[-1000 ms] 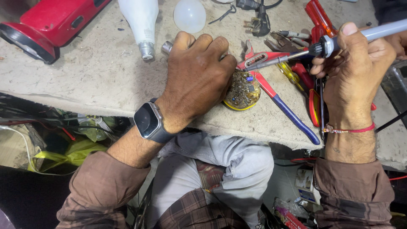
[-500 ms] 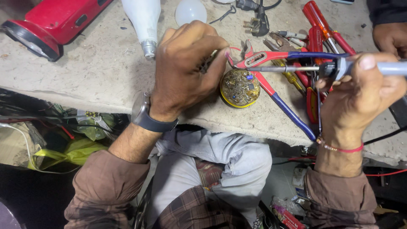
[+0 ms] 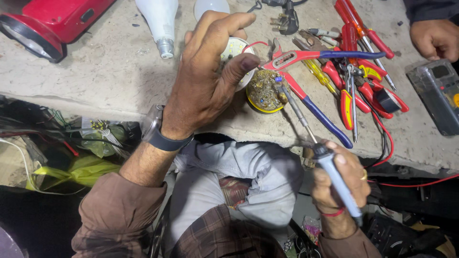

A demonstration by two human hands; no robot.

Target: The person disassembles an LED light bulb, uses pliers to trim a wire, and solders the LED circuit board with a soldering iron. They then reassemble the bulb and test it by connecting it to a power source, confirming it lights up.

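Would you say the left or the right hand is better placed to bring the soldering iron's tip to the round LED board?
Probably the right hand: it grips the soldering iron, whose tip sits in the flux tin beside the LED board. The left hand is busy holding that board.

Small electrical repair workshop. Rough stone bench [image 3: 86, 91] strewn with red-handled pliers [image 3: 354, 91] and screwdrivers [image 3: 356, 21] on the right, bulbs [image 3: 160, 21] and a red lamp [image 3: 48, 24] at the far left, multimeter [image 3: 437, 95] at the right edge, tangled wires [image 3: 57, 124] below.
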